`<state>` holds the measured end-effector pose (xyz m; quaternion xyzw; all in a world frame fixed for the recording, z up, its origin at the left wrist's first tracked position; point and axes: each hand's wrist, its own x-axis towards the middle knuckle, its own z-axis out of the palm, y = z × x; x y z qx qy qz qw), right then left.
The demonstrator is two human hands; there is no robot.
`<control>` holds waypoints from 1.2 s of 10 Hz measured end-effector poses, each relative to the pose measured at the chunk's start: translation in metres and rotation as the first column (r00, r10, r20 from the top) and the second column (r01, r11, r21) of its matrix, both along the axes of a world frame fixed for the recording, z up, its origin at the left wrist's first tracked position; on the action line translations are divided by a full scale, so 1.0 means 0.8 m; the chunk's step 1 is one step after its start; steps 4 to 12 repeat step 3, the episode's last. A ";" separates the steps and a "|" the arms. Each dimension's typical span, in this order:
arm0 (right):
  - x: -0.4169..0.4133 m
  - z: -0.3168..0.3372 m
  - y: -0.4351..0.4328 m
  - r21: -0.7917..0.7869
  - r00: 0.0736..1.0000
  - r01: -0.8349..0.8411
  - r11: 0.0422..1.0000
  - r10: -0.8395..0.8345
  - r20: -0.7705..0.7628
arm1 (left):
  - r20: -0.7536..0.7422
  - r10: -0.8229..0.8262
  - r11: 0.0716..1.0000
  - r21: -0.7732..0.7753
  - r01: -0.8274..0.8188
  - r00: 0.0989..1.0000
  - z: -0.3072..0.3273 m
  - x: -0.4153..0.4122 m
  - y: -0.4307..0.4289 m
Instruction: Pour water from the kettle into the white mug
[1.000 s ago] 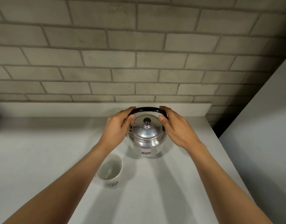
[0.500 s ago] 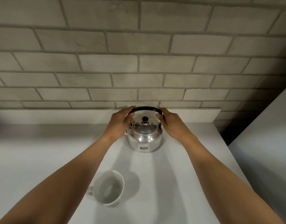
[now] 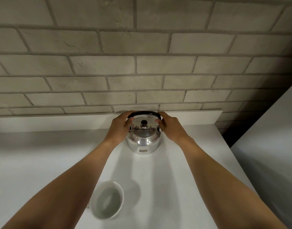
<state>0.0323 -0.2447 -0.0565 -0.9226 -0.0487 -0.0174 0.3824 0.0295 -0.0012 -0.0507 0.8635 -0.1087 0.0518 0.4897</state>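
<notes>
Brick wall (image 3: 142, 63), rear. White counter (image 3: 158, 187). Steel kettle (image 3: 142, 139), upright at counter's back. White mug (image 3: 107, 199), holding water, nearer, beside left forearm. Left hand (image 3: 120, 128) and right hand (image 3: 170, 126), each curled around kettle's black handle (image 3: 142, 112).

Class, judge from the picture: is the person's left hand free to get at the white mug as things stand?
Probably yes, once it lets go. The left hand is closed on the kettle handle, as is the right hand. The white mug stands apart on the counter, beside the left forearm, with nothing around it.
</notes>
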 end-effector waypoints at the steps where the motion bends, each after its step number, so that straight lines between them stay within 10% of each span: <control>1: 0.002 -0.001 0.000 0.062 0.999 0.020 0.998 -0.018 -0.031 | -0.006 0.006 1.000 0.005 -0.006 1.000 -0.001 0.002 0.000; 12: -0.020 0.014 -0.002 0.062 0.995 0.090 0.994 -0.088 -0.038 | 0.011 0.033 0.989 0.144 -0.034 0.999 0.014 -0.006 -0.005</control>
